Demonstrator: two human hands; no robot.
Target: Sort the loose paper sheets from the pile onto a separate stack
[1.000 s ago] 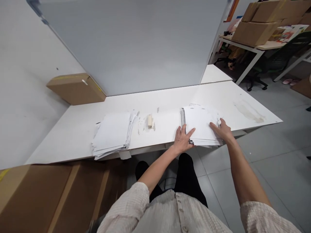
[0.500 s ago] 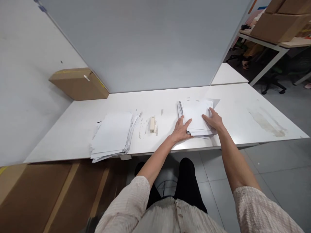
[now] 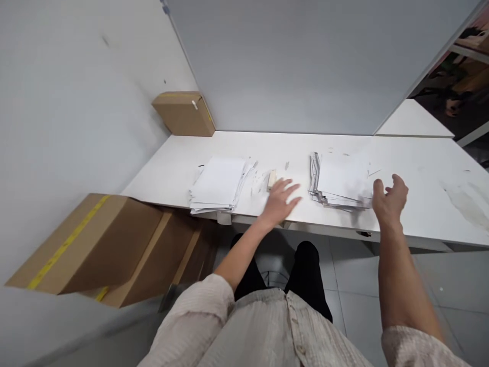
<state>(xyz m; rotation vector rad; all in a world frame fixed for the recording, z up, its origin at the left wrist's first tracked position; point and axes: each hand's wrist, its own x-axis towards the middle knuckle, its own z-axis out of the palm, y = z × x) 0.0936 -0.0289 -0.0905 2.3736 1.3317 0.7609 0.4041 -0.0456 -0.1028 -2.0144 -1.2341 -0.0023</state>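
Observation:
Two stacks of white paper lie on the white table. My left hand (image 3: 280,204), fingers spread and holding nothing, hovers between them beside a small cream-coloured block (image 3: 271,180), partly over its near end. The left paper stack (image 3: 219,182) has uneven edges and reaches the table's front edge. Just off the right side of the right paper stack (image 3: 342,176) is my right hand (image 3: 389,199), raised with its fingers apart and curved, nothing in it. Dark-edged sheets show along that stack's left side.
A cardboard box (image 3: 185,114) sits at the back left of the table (image 3: 424,178), against the wall. A grey-white panel (image 3: 298,66) rises behind the table. Larger cardboard boxes (image 3: 110,244) stand below at the left.
Both hands have let go of the right paper stack. My left hand has moved left to the block, my right hand off to the right. The view has turned left.

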